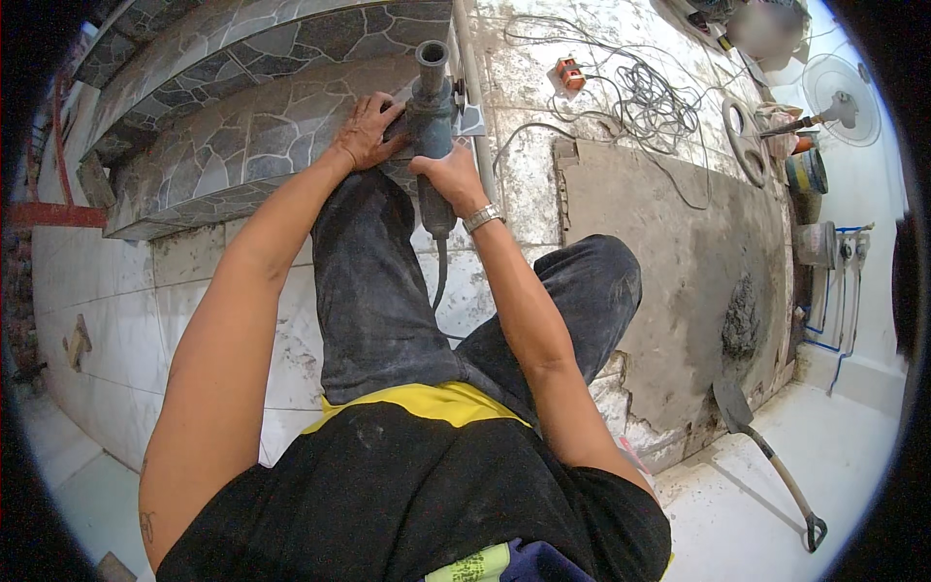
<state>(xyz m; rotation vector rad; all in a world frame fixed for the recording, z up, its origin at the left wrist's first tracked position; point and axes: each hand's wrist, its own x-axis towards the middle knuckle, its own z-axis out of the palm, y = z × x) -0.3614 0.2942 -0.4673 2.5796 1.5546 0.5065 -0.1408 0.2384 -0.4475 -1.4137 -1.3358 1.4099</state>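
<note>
Between my knees and the stone-patterned steps, I hold a corded power tool with a blue-green body. A grey hollow tube stands up at its far end, and its dark rear grip and cord point toward me. My right hand, with a watch at the wrist, is closed around the body from the right. My left hand lies by the step's edge just above my knee. Its fingers stretch out toward the tool's left side; their tips are partly hidden. The tool's working end cannot be made out.
Tangled dark cable and an orange socket box lie on the dirty tiles ahead right. Grey mortar covers the floor at right, with a shovel at its near edge. A fan and buckets stand along the right wall.
</note>
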